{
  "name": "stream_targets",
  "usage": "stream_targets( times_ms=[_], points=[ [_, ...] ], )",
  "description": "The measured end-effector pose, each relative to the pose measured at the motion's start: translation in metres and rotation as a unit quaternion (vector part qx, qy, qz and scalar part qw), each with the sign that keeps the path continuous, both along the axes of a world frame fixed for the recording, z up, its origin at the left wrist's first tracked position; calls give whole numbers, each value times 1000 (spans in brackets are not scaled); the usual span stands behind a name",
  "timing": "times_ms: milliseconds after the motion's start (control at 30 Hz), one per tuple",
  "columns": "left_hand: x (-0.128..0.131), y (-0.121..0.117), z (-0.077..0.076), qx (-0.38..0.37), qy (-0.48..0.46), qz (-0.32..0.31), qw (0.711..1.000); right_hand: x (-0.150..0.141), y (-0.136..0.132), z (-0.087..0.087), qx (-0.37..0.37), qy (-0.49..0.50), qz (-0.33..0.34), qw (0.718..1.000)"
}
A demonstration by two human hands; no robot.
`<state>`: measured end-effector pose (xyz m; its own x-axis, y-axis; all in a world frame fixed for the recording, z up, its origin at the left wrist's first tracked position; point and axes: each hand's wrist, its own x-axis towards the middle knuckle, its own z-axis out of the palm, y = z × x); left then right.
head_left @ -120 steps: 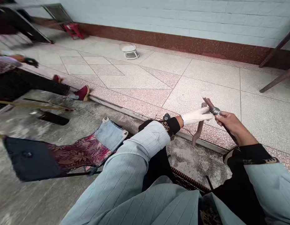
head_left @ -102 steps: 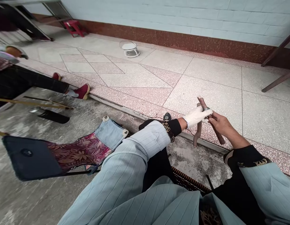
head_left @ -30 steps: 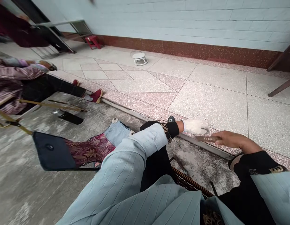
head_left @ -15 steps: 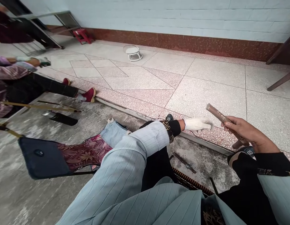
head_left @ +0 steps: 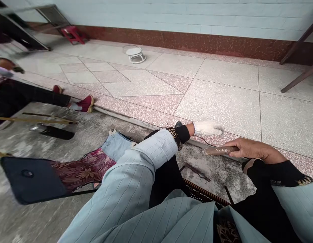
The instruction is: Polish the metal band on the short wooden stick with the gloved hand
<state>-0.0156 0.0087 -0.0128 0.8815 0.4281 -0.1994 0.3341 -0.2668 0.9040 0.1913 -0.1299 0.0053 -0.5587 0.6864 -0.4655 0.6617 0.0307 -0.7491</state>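
My left hand (head_left: 208, 128), in a white knitted glove, reaches over the edge of the tiled floor. Its fingers are pressed together and curled at the tips; whatever they may pinch is too small to make out. A thin dark strand runs on the floor just below the glove. Bare, my right hand (head_left: 250, 148) is wrapped round a thick brown stick (head_left: 217, 151). That stick lies nearly level, its free end pointing left, below the gloved fingers. On the concrete in front of my lap rests a narrow rusty bar (head_left: 197, 172).
A raised edge (head_left: 126, 119) divides tiles from concrete. To the left are a folding seat (head_left: 37, 175) with patterned cloth, a dark bottle (head_left: 56, 131) and another person's legs (head_left: 45, 94). A small white stool (head_left: 135, 54) and a red stool (head_left: 74, 34) stand farther back.
The brown stick has swung down from a raised slant to nearly level, and my right hand has lowered with it. The view has shifted slightly right. My gloved hand keeps about the same place.
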Motion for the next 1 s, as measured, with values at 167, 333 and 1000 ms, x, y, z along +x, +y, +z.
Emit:
stream_targets(
  times_ms=[167, 333, 1000],
  points=[
    [5, -5, -14, 3, 17, -39, 999, -2, 6, 11, 56, 23, -208, 976],
    [5, -19, -19, 18, 35, -93, 995, 0, 21, 3, 87, 117, -405, 903],
    [-8, 22, 13, 197, 43, -85, 976, -20, 9, 1, 42, 5, -85, 995]
  ],
)
